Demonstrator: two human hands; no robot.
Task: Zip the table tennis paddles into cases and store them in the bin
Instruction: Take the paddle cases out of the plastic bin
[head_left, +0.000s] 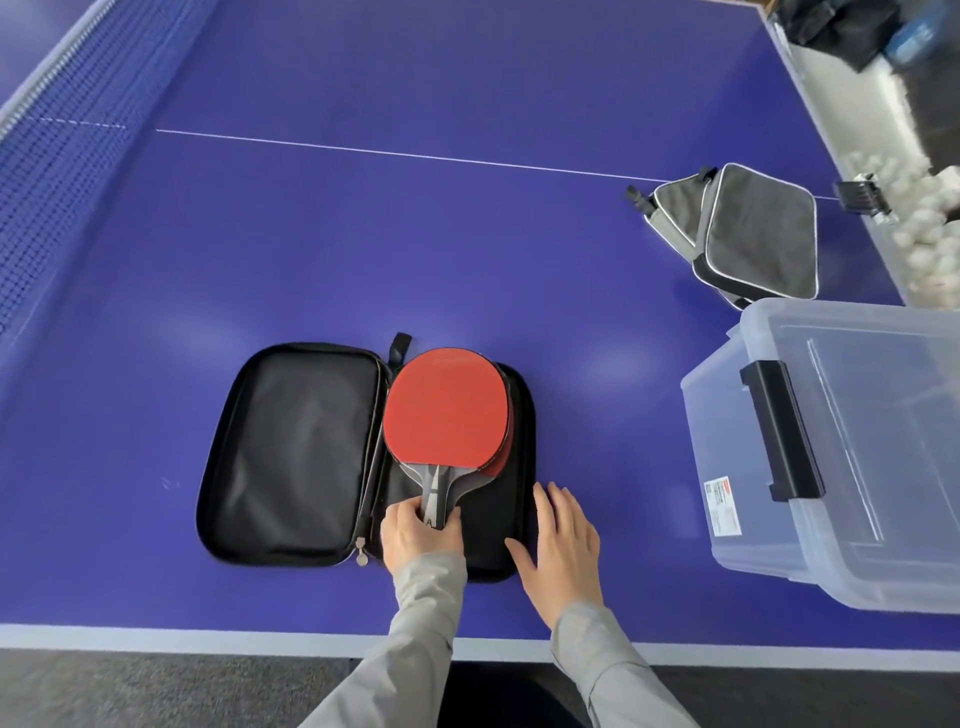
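Lower centre of the frame, on a blue table-tennis surface (467, 234): black zip case (291, 452) lying fully open, lid half to the left, base half to the right. Resting in the base half, red-faced paddle (444, 405), blade toward the top of the frame and handle pointing down, with what looks like a second paddle (503, 457) beneath it, only a red edge showing at its right side. Left hand (418, 538) closed around the top paddle's handle, fingers and thumb wrapped on either side. Right hand (561, 551) just to the right, fingers straight and spread, palm down over the case's lower right corner and the surface beside it, holding nothing; actual contact hard to judge from this angle. Grey sleeves on both arms. Two zipper pulls (360, 552) at the bottom of the case's spine.

Right edge of the frame, near the case: clear plastic bin (852, 561) with a black latch handle and a white label. Above the bin, toward the upper right: two grey-and-black cases (748, 234), closed and overlapping. Far right, off the surface: trough of white balls (914, 228). Upper left: blue net (57, 156).
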